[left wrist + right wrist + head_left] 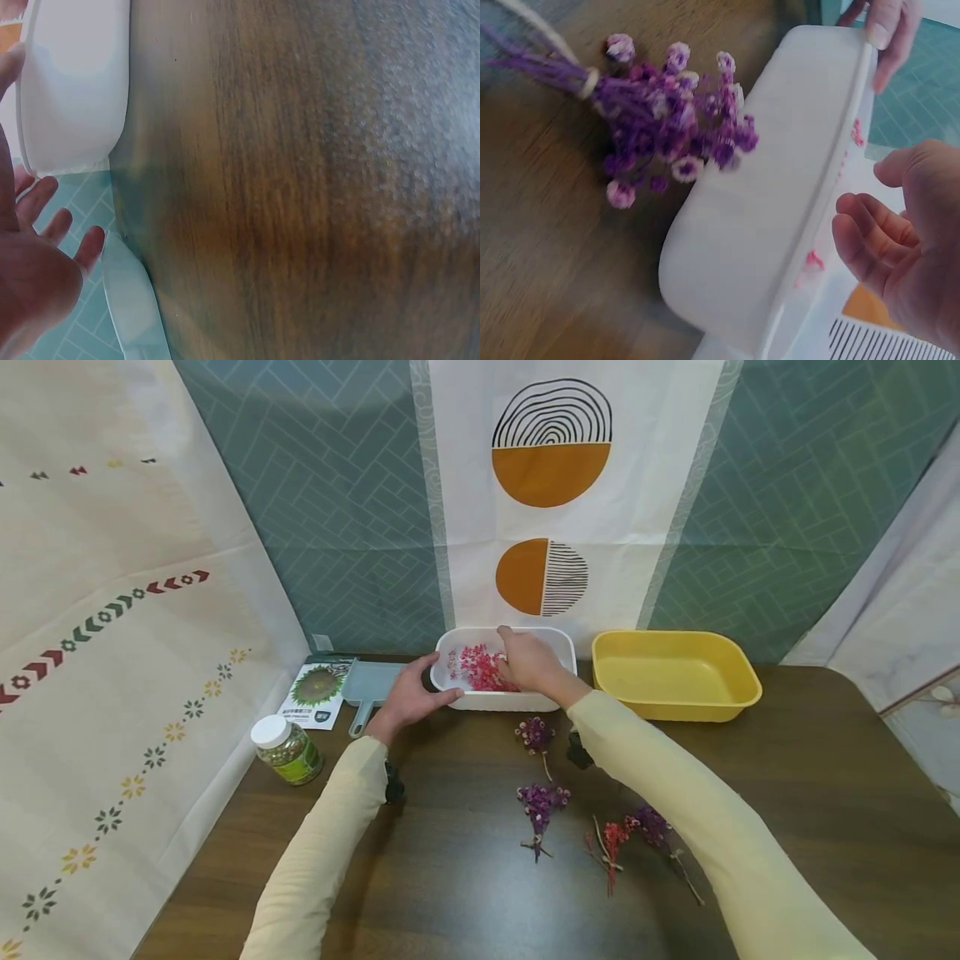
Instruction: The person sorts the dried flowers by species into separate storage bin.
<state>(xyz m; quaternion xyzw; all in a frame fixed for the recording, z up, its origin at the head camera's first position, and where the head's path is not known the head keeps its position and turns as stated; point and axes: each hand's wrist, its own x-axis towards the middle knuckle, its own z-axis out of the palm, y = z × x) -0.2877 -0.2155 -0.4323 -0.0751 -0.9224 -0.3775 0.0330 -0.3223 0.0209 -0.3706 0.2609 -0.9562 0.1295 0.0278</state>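
A white plastic basin (495,701) stands against the back wall with loose red and pink dried flowers (480,667) inside. At its left front corner, my left hand (412,693) holds the rim, thumb on the front edge; in the left wrist view its other fingers spread beside the corner. Over the basin's right part reaches my right hand (534,662). Seen from the right wrist, its fingers (870,232) are loosely bent, thumb apart, nothing visible between them. A tied bunch of purple dried flowers (667,112) lies just in front of the basin.
Right of the basin stands a yellow basin (675,681). More purple bunches (540,806) and a red sprig (615,835) lie nearer me, partly beside my right sleeve. At left are a blue-grey dustpan-like scoop (367,681), a sunflower packet (313,693) and a white-lidded jar (288,750).
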